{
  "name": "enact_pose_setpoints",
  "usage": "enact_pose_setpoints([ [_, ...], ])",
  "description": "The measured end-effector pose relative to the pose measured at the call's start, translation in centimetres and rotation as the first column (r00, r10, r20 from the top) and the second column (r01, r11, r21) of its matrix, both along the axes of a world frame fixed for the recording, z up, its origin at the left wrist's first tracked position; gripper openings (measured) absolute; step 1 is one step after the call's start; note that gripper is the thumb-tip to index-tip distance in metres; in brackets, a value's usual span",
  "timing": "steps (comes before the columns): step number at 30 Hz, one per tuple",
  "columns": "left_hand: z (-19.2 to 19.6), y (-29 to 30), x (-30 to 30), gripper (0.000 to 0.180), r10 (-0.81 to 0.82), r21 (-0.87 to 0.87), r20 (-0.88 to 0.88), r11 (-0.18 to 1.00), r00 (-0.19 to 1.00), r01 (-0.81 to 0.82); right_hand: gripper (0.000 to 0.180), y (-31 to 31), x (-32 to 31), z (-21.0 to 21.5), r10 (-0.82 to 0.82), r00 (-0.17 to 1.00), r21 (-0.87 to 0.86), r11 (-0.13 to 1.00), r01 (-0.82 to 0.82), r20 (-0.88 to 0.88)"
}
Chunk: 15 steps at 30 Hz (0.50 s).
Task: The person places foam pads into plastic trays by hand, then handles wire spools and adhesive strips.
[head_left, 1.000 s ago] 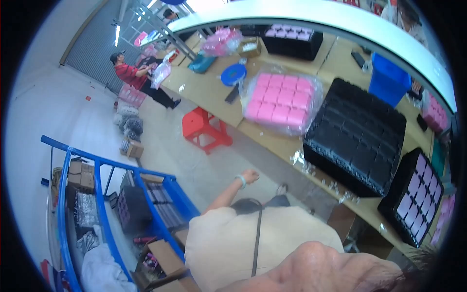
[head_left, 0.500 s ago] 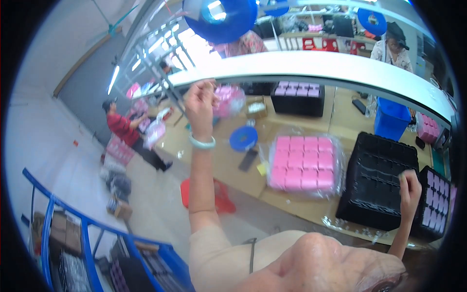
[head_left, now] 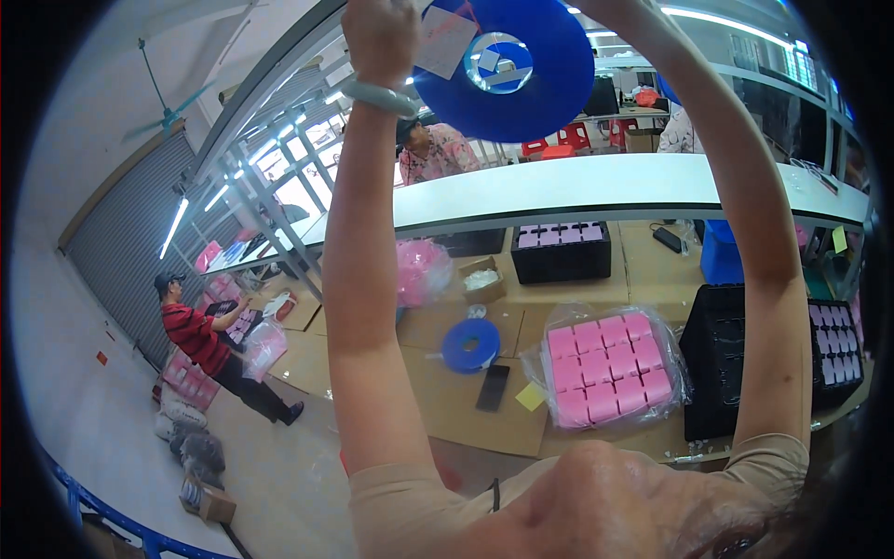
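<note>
Both my arms reach up. My left hand (head_left: pixel 380 42), a pale bangle at its wrist, is at the top edge beside a large blue reel (head_left: pixel 554 65) with a white label. The fingers of this hand are cut off or turned away, so I cannot tell whether it grips the reel. On the reel's other side, only a sliver of my right hand (head_left: pixel 601 7) shows at the top edge, its fingers out of frame. Below lie pink foam blocks (head_left: pixel 610 368) in a grid on clear plastic. A black crate (head_left: pixel 712 373) stands partly behind my right forearm.
A white shelf (head_left: pixel 559 186) crosses above the cardboard-covered table (head_left: pixel 447 405). On the table are a smaller blue reel (head_left: pixel 470 346), a phone (head_left: pixel 494 388), a black box of pink pieces (head_left: pixel 562 256) and a blue bin (head_left: pixel 722 252). A person in red (head_left: pixel 196 335) stands at left.
Both hands have risen to the top edge, the right one from over the black crate. The view has tilted up, so the shelf and table sit lower in it.
</note>
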<state>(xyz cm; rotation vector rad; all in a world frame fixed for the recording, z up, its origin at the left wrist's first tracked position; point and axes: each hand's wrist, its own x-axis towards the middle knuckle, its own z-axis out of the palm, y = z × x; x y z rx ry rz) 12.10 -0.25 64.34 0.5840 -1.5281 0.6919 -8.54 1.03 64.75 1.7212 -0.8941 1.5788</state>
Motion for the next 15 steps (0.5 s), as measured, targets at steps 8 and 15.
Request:
enact_pose_setpoints([
  [8, -5.8, 0.0, 0.1, 0.018, -0.055, 0.042, 0.239, 0.998, 0.969, 0.047, 0.035, -14.5, -1.4, 1.2, 0.231, 0.915, 0.185, 0.967, -0.177, -0.331],
  [15, -4.4, 0.0, 3.1, 0.017, 0.117, 0.001, 0.011, 0.993, 0.993, -0.117, 0.021, -9.7, 2.1, -1.3, 0.152, 0.977, 0.127, 0.983, -0.133, -0.150],
])
